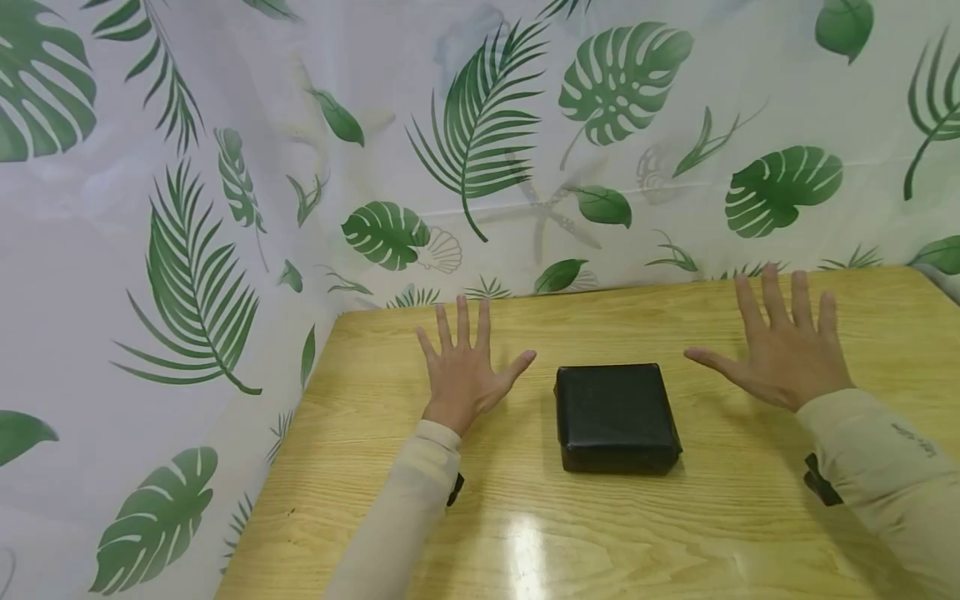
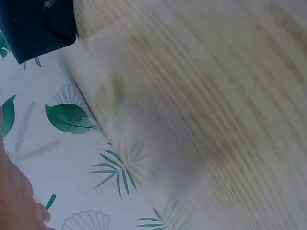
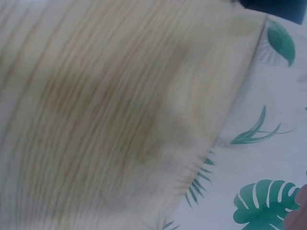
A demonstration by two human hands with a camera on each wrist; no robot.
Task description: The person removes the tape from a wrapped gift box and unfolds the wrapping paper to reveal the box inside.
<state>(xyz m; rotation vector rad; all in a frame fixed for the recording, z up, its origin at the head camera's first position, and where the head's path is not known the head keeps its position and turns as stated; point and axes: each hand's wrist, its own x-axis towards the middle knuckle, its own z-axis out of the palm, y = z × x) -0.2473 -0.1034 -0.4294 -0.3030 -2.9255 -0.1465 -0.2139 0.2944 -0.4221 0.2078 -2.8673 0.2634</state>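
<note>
A black box-shaped package [image 1: 617, 417] with a smooth, shiny wrapping lies on the wooden table [image 1: 360, 500]. To its left, my left hand [image 1: 461, 375] is held out with fingers spread and thumb pointing toward the package. On the other side my right hand [image 1: 795, 354] is spread the same way, its thumb toward the package. Both hands hold nothing and stand apart from the package. A corner of the black package [image 2: 38, 28] shows at the top left of the left wrist view, and part of it [image 3: 278, 8] at the top right of the right wrist view.
A white cloth with green leaf prints [image 1: 510, 167] hangs behind the table and along its left side. The table's back edge meets this cloth. Light-coloured sleeves [image 1: 408, 508] cover both forearms, with a dark strap piece [image 1: 822, 481] under the right wrist.
</note>
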